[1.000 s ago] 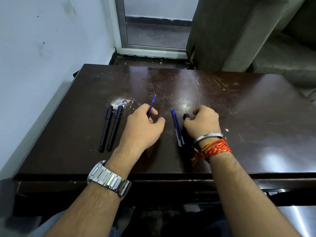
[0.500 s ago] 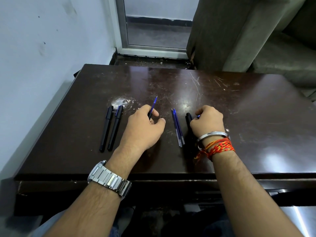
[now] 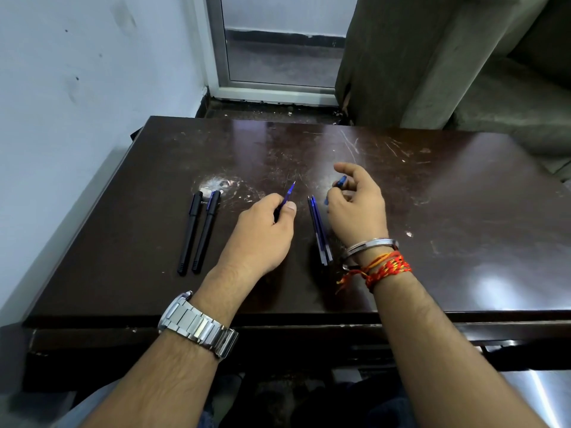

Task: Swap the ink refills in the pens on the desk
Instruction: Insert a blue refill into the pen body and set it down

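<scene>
Nearest to the person, a steel watch (image 3: 197, 325) sat on the left wrist, and a metal bangle with red and orange threads (image 3: 383, 267) on the right one. Both forearms reached forward over the front edge of the desk (image 3: 448, 242).

Judging from how the things lay, the swap was somewhere in the middle, not finished. Two loose refills (image 3: 319, 230) lay side by side on the desk between the hands, touching each other, so I supposed they were already taken out. Two black pens (image 3: 197, 233) lay parallel, well to the left of the left hand. They looked whole, but I could not tell which refills were inside. What remained, I think, was to put refills back into the barrels and close them.

The left hand (image 3: 262, 239) rested on the desk with its grip pressed together: thumb and curled fingers pinched a blue refill (image 3: 289, 194), and its pointed tip stuck out away from the person. If a barrel was hidden in the palm, I could not see it. The right hand (image 3: 358, 211) had its grip half spread — thumb and forefinger stood out, while the other fingers curled around a short blue part (image 3: 342, 181), only its ends showing.

Beyond the far edge of the desk stood a glass door (image 3: 278, 57).
</scene>
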`<control>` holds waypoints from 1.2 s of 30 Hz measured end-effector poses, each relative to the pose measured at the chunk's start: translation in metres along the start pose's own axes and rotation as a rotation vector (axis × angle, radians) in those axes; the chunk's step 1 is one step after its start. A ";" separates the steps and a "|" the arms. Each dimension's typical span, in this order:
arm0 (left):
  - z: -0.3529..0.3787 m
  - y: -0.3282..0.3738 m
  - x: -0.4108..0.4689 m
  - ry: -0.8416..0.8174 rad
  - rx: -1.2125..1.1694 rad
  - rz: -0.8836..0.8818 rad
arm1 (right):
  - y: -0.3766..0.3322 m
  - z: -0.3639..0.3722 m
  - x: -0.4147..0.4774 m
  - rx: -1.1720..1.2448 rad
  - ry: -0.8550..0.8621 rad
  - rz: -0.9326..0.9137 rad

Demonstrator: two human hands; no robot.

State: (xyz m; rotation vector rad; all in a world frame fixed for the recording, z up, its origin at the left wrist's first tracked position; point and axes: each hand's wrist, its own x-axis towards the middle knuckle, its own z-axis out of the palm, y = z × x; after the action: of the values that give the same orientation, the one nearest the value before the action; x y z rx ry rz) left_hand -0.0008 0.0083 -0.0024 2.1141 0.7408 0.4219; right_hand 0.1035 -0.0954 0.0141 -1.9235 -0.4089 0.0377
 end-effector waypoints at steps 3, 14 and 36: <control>0.000 0.000 0.000 -0.003 0.018 0.011 | -0.003 0.005 -0.002 0.187 -0.084 0.020; 0.002 0.001 0.000 -0.041 0.022 0.024 | -0.009 0.009 -0.005 0.595 -0.024 0.014; 0.004 0.001 0.000 -0.083 -0.004 0.032 | -0.010 0.012 -0.009 0.681 -0.119 0.051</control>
State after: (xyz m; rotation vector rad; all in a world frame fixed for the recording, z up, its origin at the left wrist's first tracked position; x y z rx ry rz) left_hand 0.0014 0.0055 -0.0040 2.1281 0.6588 0.3500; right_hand 0.0894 -0.0847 0.0171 -1.2615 -0.3653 0.2892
